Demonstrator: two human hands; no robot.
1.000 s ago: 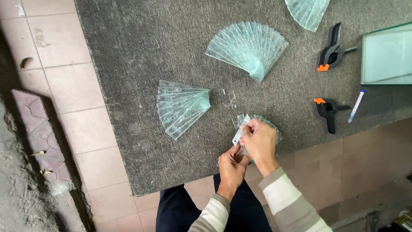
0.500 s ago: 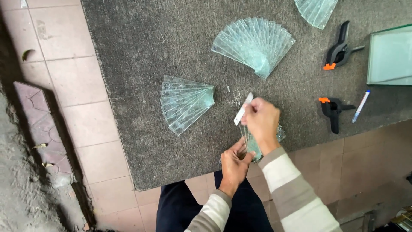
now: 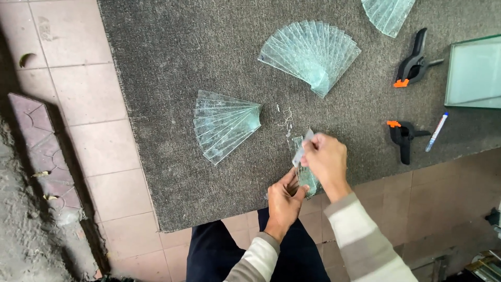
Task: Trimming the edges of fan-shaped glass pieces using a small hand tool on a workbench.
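1. Glass strips in a small stack [image 3: 305, 180] lie at the near edge of the grey carpeted worktop [image 3: 172, 78], under and between both hands; the stack's long axis runs roughly away from the person, tilted a little to the left.
2. Largest of what lies around is the grey carpeted worktop, which bears everything; a pane of clear glass [image 3: 472, 70] sits at its right edge, well apart from the hands.
3. A large fan of glass strips [image 3: 310, 52] is spread beyond the hands, and a smaller fan of glass strips [image 3: 224, 125] lies to their left. Both are apart from the stack.
4. The left hand [image 3: 284, 201] is closed on the near end of the stack, thumb on top, pinning it against the carpet.
5. The right hand [image 3: 326, 159] sits over the far end, fingers pinched on a single glass strip [image 3: 302, 146] that stands tilted up off the stack. This hand is nearer the fans.
6. Two black spring clamps with orange tips [image 3: 412, 60] lie to the right, near the pane.
7. A blue-capped marker pen [image 3: 436, 131] lies just beside the nearer clamp.
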